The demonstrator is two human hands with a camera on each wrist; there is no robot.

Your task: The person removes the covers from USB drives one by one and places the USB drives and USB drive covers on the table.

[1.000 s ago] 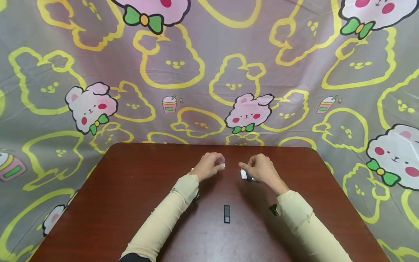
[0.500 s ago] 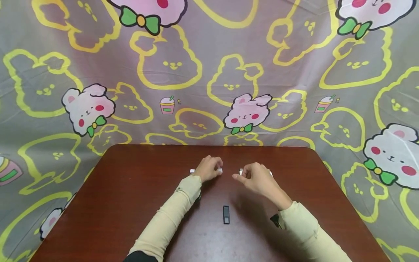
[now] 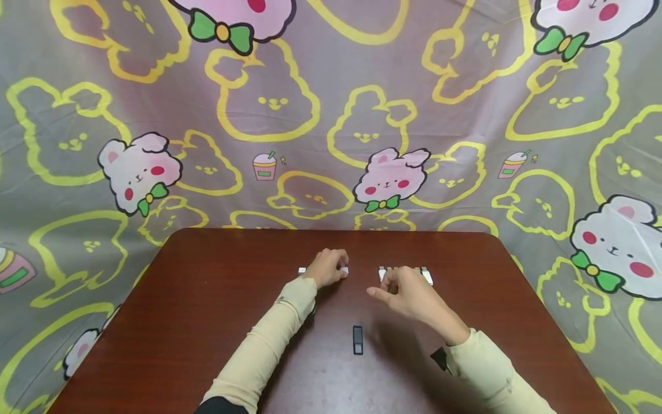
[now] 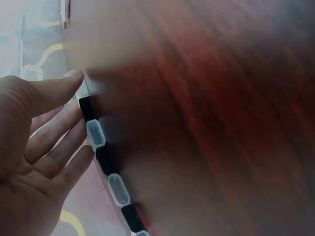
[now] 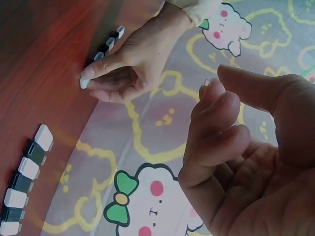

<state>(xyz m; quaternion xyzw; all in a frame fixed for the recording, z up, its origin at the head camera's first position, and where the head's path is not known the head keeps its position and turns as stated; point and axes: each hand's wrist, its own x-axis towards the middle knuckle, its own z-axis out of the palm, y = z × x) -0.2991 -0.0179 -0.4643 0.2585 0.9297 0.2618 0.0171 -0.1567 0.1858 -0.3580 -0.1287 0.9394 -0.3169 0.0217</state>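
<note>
At the middle back of the table my left hand [image 3: 327, 268] pinches a white cap [image 4: 82, 89] between thumb and fingers. That cap stands at the end of a row of alternating white caps [image 4: 118, 189] and black caps [image 4: 108, 161]. My right hand [image 3: 411, 293] hovers with loosely curled fingers and thumb apart, and nothing shows between them. Just beyond it lies a row of white USB sticks [image 5: 29, 168] and black USB sticks [image 5: 20, 182], side by side with metal plugs exposed. In the head view the right hand hides the row's middle.
A black USB stick [image 3: 358, 340] with a grey end lies alone on the brown table [image 3: 217, 322], nearer to me and between the forearms. A patterned cloth [image 3: 310, 115] hangs behind the table's far edge.
My right hand has drawn back from the USB sticks towards me, uncovering both ends of their row. The left hand has shifted slightly and still pinches the white cap.
</note>
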